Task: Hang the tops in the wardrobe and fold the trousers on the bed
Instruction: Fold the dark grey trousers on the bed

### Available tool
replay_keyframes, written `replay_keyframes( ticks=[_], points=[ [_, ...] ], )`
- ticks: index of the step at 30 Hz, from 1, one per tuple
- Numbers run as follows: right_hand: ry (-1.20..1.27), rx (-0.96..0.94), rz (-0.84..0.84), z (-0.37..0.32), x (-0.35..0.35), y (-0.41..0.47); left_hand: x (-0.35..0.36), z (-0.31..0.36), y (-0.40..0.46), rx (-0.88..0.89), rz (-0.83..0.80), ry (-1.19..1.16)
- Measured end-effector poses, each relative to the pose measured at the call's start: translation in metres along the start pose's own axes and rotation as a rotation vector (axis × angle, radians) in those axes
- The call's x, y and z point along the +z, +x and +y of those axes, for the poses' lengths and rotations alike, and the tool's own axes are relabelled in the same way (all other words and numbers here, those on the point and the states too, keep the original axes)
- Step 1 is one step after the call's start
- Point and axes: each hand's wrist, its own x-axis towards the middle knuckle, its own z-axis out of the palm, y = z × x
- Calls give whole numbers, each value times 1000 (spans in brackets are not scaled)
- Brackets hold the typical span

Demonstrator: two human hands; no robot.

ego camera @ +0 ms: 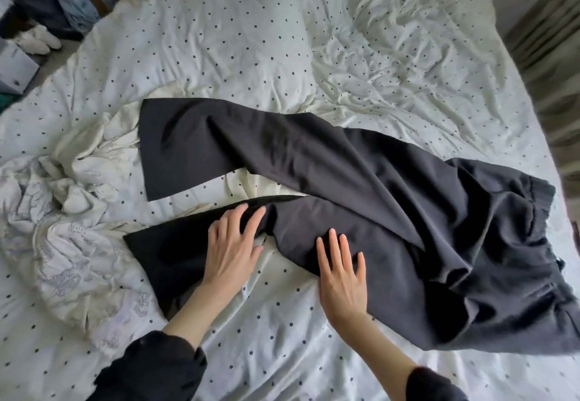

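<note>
Both hands [233,253] flat on trousers [361,187]

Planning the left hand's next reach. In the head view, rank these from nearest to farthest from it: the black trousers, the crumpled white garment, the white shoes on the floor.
1. black trousers: under the left hand, whose fingers rest on the near leg.
2. crumpled white garment: on the bed, to the hand's left.
3. white shoes: on the floor past the bed's far left edge.
</note>
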Motion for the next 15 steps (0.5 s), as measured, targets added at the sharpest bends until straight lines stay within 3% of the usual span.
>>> replay_keyframes(
  ticks=[9,12,15],
  points=[
    [141,-113,222,33,6,-40,15,18,-7,53,31,13],
    [160,-177,157,43,-1,-66,11,12,-43,175,21,-14],
    [223,-247,-78,50,0,-87,3,9,-84,244,-1,-53]
  ],
)
